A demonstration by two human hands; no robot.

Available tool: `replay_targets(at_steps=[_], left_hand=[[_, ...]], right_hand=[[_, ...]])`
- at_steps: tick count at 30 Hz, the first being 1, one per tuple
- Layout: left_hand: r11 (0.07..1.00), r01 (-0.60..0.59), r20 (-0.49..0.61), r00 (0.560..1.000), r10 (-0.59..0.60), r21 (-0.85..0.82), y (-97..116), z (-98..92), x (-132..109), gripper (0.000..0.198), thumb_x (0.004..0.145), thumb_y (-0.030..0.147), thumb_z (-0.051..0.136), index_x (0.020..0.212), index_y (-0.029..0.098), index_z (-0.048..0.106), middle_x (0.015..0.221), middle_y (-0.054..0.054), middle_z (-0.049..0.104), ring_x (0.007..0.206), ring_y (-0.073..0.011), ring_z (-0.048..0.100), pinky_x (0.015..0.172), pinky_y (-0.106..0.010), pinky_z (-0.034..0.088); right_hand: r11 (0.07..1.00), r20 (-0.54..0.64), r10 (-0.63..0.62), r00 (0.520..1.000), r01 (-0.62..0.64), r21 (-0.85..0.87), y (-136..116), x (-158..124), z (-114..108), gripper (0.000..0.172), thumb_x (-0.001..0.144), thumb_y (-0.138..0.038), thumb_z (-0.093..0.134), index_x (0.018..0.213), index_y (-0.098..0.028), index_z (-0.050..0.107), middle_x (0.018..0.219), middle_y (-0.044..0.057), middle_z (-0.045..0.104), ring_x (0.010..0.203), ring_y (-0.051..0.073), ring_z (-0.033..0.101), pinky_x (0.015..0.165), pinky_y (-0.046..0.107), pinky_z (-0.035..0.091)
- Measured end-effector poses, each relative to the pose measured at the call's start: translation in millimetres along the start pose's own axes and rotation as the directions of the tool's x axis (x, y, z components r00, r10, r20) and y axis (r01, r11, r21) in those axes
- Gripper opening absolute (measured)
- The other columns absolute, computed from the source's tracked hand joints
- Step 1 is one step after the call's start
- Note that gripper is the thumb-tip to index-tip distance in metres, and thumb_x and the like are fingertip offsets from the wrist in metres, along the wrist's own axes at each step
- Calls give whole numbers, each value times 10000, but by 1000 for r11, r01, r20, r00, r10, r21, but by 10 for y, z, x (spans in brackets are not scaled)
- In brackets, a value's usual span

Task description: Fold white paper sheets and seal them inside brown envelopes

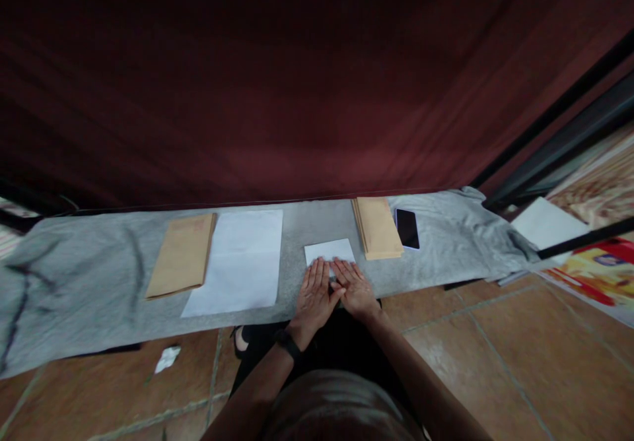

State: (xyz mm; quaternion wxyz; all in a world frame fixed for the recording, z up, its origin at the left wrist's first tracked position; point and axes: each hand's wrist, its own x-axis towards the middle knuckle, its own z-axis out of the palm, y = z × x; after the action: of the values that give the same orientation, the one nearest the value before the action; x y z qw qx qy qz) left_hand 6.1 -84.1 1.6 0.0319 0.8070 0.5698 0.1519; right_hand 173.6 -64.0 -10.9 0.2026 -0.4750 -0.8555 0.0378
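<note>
A small folded white paper (329, 249) lies on the grey cloth in front of me. My left hand (316, 294), with a dark band at the wrist, rests flat on its near edge, fingers stretched forward. Beside it my right hand (355, 290) also presses flat on the paper's near edge, and the two thumbs meet. The hands hide the near part of the paper. Left of them lies a large white sheet (242, 263), partly under a stack of brown envelopes (182, 255). To the right is another stack of brown envelopes (380, 228).
A dark-screened phone (407, 229) lies by the right envelopes. The narrow surface is covered with grey cloth (94, 282); a dark red panel (297, 98) rises behind it. Crumpled white paper (167, 358) is on the tiled floor. A red and yellow package (601, 272) stands at the far right.
</note>
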Motion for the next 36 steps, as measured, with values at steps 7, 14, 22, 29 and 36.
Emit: replay_targets(at_steps=[7,14,22,29,36], left_hand=[[993,110,-22,994,-109,40,-62,-43,-99,802,993,591,348,1551,23,256,1608,-230,313,1520,-297,248,1231,-485,269],[987,155,-66,986,-153,32,-106,-52,-153,717,1008,512,356,1553,54,270,1589,-216,358,1511,-295,271,1216,-506,303],[980,191,-98,978,-185,56,-81,-118,-66,586,1024,342,314,1490,-8,374,1548,-246,414,1500,-309,295,1217,-515,293],[999,-43,-2,999,43,0,145,-76,108,557,1021,321,296,1515,74,372,1566,-155,428,1500,-240,303,1231,-468,293],[1000,-11,16,1000,11,23,84,-45,219,569,1002,236,268,1538,56,329,1579,-177,397,1504,-243,292,1237,-460,277]], right_hand=[[996,-18,69,997,-70,-61,78,-107,-66,580,1053,-377,375,1571,-124,310,1581,135,392,1469,258,364,1222,479,274],[988,-58,133,989,-137,-74,136,-227,-102,586,1056,-398,369,1569,-121,317,1560,164,417,1453,281,392,1202,500,303],[984,-67,159,985,-164,-74,143,-253,-109,539,1069,-368,330,1534,-101,387,1538,165,451,1450,275,399,1193,493,318],[981,-82,187,979,-191,-40,126,-237,-132,516,1069,-355,321,1504,-105,442,1528,162,465,1440,271,415,1192,496,329],[988,-4,115,993,-114,103,16,125,-219,512,1079,-354,256,1529,-169,415,1533,94,476,1453,218,396,1202,465,341]])
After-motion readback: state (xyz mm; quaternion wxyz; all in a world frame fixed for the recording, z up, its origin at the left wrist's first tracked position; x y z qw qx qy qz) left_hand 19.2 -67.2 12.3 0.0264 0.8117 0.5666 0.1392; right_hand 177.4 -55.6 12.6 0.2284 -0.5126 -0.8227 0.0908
